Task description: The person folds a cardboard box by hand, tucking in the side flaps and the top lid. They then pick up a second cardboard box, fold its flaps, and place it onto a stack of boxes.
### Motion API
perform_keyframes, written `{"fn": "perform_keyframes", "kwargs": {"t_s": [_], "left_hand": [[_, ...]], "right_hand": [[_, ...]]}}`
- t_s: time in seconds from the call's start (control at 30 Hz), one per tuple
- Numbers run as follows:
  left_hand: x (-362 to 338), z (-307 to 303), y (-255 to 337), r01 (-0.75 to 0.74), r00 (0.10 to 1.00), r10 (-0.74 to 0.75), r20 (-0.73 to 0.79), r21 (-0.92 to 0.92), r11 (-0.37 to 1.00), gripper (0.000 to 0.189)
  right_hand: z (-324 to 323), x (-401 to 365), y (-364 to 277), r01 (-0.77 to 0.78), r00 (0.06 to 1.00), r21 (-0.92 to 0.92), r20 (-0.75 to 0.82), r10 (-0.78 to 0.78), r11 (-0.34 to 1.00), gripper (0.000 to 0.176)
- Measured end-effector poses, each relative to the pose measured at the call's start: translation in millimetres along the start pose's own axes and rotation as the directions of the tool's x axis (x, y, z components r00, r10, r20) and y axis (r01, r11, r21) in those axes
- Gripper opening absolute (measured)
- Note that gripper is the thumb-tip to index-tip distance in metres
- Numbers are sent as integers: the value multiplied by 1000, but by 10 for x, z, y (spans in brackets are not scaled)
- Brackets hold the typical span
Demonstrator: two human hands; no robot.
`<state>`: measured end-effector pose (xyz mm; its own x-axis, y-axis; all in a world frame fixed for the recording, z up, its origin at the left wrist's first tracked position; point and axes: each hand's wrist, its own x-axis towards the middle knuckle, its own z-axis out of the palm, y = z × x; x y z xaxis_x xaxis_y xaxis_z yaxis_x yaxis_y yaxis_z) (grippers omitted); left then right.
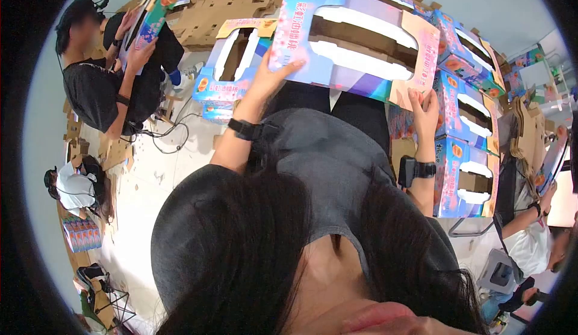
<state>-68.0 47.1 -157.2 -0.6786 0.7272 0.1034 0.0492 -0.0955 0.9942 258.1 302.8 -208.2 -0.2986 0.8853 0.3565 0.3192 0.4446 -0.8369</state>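
A printed fruit carton [356, 82], blue, pink and purple with peach pictures, is held out in front of me. White-edged flaps surround the long opening in its top, and brown cardboard shows inside. My left hand [274, 73] grips its near left corner, thumb lying on the printed face. At the near right corner, my right hand [424, 109] has its fingers closed on the edge. Just left of the held carton stands another open-topped carton [208, 86], stacked on a similar one. Close by my right hand rises a stack of matching cartons [448, 175].
Flattened brown cardboard [220, 12] lies across the back. A co-worker [93, 88] at left holds a similar carton [150, 21]; another person [75, 187] is farther off. Black cables [174, 136] run along the floor. A person in white [533, 241] works at right.
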Motion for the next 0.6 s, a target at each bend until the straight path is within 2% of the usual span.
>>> {"fn": "perform_keyframes", "kwargs": {"t_s": [0.1,0.13,0.23,0.27,0.3,0.37,0.4,0.43,0.5,0.53,0.6], "left_hand": [[12,-298,274,141,983,-145,113,40,989,72],[-91,-299,426,163,972,-159,171,-10,987,63],[-243,-418,601,245,937,-281,208,184,952,57],[-276,-495,482,247,925,-292,243,199,948,66],[-280,-528,431,279,916,-361,176,367,887,70],[-253,-540,399,329,893,-450,20,653,682,77],[-281,-509,436,288,919,-392,35,619,730,90],[-282,-461,457,153,975,-220,-1,719,678,89],[-302,-366,475,-57,991,134,-6,884,464,88],[-279,-350,464,-247,896,422,136,943,222,82],[-203,-165,756,-489,740,632,230,830,270,75]], "right_hand": [[-157,-140,-567,0,999,-107,38,4,994,88],[-209,-149,-623,35,999,-147,36,-30,988,84],[-257,-306,-1192,69,994,-332,-56,-93,941,81],[-247,-329,-1235,81,993,-369,-52,-108,926,80],[-214,-328,-1183,56,998,-397,56,-37,916,81],[-124,-279,-951,17,961,-464,251,113,886,83],[-113,-255,-862,25,956,-447,274,110,894,87],[-112,-204,-791,11,950,-414,289,120,910,88],[-127,-159,-706,-27,932,-346,330,149,938,89],[-138,-149,-758,-46,915,-362,359,185,931,90],[-167,-126,-892,-81,874,-400,412,258,913,95]]}}
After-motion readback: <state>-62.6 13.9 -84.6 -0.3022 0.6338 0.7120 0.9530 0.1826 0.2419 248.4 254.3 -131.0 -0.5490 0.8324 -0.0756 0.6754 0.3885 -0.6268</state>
